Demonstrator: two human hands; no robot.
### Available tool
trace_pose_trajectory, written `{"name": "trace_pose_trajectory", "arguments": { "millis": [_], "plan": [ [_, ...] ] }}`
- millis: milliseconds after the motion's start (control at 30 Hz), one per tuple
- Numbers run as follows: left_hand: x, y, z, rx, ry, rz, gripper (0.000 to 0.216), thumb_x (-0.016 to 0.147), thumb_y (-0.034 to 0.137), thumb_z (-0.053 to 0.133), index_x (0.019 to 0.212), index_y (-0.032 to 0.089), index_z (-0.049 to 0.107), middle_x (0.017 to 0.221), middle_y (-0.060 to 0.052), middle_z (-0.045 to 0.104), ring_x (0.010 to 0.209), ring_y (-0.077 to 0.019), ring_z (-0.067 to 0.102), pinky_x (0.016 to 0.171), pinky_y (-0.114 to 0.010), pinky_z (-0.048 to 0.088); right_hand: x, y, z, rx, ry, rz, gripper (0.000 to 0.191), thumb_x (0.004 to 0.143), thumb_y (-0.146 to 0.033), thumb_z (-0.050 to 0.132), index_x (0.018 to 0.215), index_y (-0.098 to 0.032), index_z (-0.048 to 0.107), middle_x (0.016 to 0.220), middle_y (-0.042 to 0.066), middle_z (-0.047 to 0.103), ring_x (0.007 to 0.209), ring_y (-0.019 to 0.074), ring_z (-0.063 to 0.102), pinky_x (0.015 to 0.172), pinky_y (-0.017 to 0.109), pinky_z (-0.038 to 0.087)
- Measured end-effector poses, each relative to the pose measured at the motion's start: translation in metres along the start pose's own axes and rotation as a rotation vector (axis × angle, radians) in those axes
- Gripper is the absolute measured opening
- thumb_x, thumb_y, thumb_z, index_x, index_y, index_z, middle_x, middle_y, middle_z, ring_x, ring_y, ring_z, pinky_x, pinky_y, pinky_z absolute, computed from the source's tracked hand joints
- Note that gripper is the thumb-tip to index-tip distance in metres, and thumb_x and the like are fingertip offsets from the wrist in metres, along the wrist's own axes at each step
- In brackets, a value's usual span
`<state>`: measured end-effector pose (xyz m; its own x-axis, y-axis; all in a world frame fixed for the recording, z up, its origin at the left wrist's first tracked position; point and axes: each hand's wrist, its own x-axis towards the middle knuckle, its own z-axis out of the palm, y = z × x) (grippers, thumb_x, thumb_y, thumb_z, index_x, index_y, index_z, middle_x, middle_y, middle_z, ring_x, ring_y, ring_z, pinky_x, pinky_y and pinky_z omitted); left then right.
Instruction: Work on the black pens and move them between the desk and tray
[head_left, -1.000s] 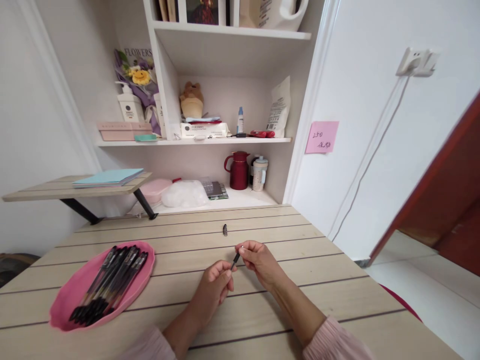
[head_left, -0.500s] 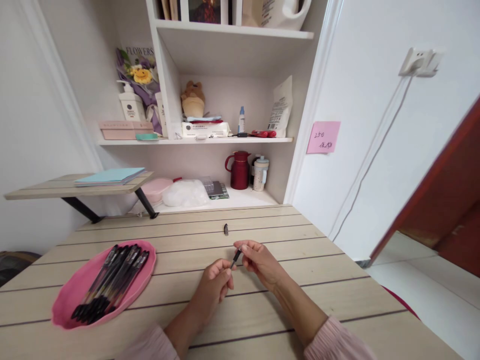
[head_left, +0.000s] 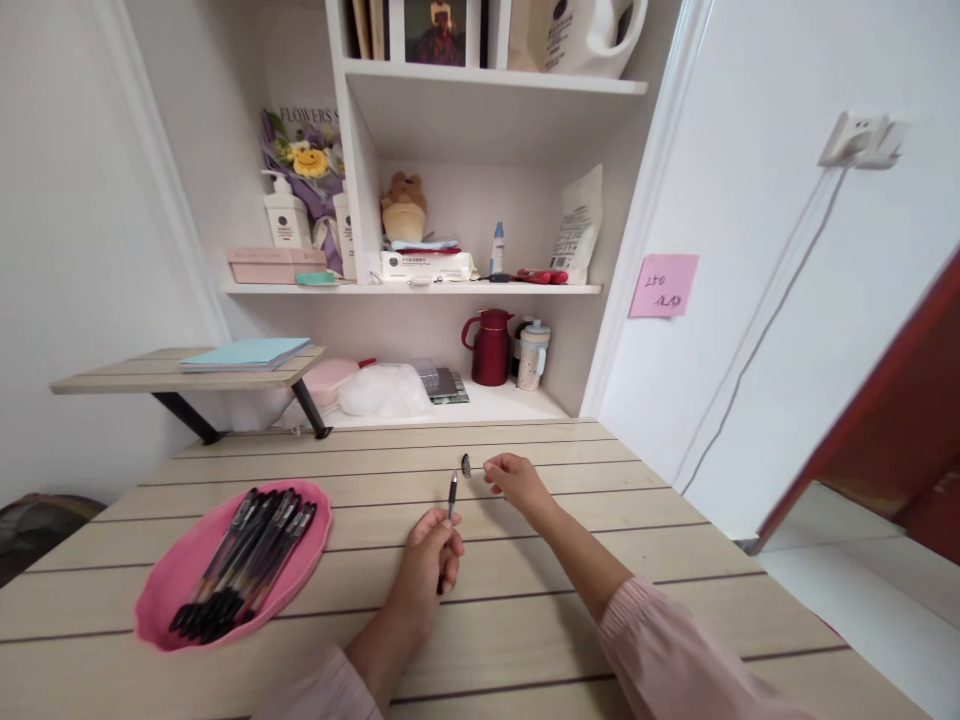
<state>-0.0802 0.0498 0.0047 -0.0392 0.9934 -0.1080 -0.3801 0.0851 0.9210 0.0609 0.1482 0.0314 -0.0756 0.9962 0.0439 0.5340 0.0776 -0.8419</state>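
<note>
Close by right hand (head_left: 516, 482): loose pen cap (head_left: 466, 466); farther left, pink tray (head_left: 171, 572).

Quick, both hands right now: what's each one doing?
Left hand: closed, holding a pen, tip pointing away from the person.
Right hand: partly open, fingers curled, nothing visible in it, just right of the pen cap.

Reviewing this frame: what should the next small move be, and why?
Probably the right hand should reach slightly across and pick up the pen cap: it lies loose on the table close to that hand's fingertips, while the left hand holds an uncapped pen.
</note>
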Motion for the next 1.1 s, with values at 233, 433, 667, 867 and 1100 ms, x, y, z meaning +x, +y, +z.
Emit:
{"name": "trace_pose_trajectory", "arguments": {
  "millis": [233,433,667,867,1100],
  "plan": [
    [0.010,0.003,-0.011,-0.038,0.040,0.036,0.026,0.068,0.040,0.055,0.079,0.018,0.046,0.053,0.008,0.048,0.029,-0.0013,0.030,0.030,-0.015,0.017,0.048,-0.018,0.042,-0.202,0.135,0.023,0.031,0.060,-0.025,0.064,0.088,-0.013,0.057,0.101,0.019,0.061,0.100,0.0283,0.053,0.077,0.033,0.039],
    [0.011,0.002,-0.011,0.055,-0.007,0.012,0.023,0.070,0.038,0.052,0.080,0.018,0.048,0.051,0.008,0.048,0.028,-0.0013,0.030,0.029,-0.015,0.014,0.047,-0.010,0.043,-0.010,0.075,0.030,0.016,0.060,-0.022,0.065,0.055,-0.018,0.050,0.067,0.011,0.063,0.074,0.0228,0.058,0.059,0.029,0.039],
    [-0.002,-0.001,-0.003,0.179,-0.153,-0.005,0.021,0.074,0.035,0.045,0.082,0.017,0.049,0.049,0.008,0.048,0.026,-0.0008,0.026,0.028,-0.015,0.010,-0.013,0.001,-0.007,0.712,-0.029,-0.054,0.029,0.069,-0.046,0.060,0.073,-0.018,0.052,0.056,-0.002,0.053,0.047,0.0078,0.043,0.043,0.020,0.031],
    [-0.012,0.005,0.005,0.244,-0.173,-0.011,0.021,0.072,0.034,0.048,0.081,0.016,0.051,0.048,0.007,0.047,0.028,-0.0011,0.024,0.031,-0.016,0.009,-0.046,-0.004,-0.015,1.075,0.025,-0.091,0.034,0.060,-0.041,0.070,0.081,-0.017,0.056,0.069,0.000,0.056,0.052,0.0073,0.046,0.046,0.020,0.032],
    [-0.017,0.011,0.010,0.292,-0.166,-0.026,0.020,0.070,0.032,0.049,0.082,0.016,0.051,0.049,0.007,0.047,0.030,-0.0023,0.026,0.033,-0.017,0.010,-0.047,-0.004,-0.012,1.015,-0.006,-0.111,0.034,0.062,-0.040,0.069,0.082,-0.017,0.057,0.070,0.001,0.056,0.052,0.0073,0.046,0.045,0.020,0.031]
  ]
}}
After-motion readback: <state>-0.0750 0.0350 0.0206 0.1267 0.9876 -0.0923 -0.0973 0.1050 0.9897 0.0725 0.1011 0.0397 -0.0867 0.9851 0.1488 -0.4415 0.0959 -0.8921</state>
